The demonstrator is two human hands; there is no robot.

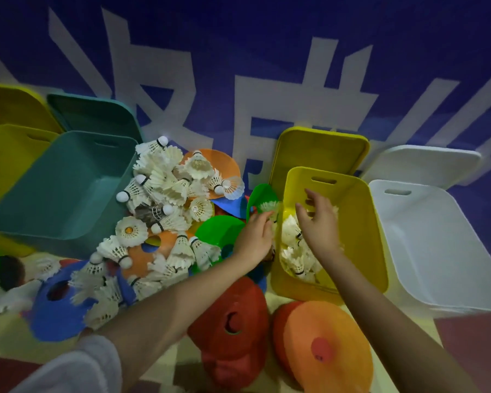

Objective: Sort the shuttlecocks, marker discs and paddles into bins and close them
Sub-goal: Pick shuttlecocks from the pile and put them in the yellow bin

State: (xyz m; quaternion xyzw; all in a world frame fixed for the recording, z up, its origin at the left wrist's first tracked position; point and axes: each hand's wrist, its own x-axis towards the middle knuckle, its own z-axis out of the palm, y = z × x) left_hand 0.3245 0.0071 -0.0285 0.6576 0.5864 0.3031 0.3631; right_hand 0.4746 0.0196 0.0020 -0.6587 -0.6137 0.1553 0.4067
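Note:
A heap of white shuttlecocks point(165, 191) lies on the floor, mixed with orange, blue and green marker discs point(221, 231). Right of it stands an open yellow bin point(360, 222) with several shuttlecocks point(298, 256) inside. My left hand point(255, 236) grips a shuttlecock point(268, 208) at the bin's left rim. Over the bin hovers my right hand point(319, 219), fingers spread and holding nothing. Red discs point(233, 324) and an orange disc point(329, 347) lie in front of the bin. No paddle is in view.
A teal bin point(68, 188) stands open at the left, with another yellow bin point(6, 154) beyond it. A white bin point(442, 245) stands open at the right. Lids lean against the blue banner wall point(267, 66) behind each bin.

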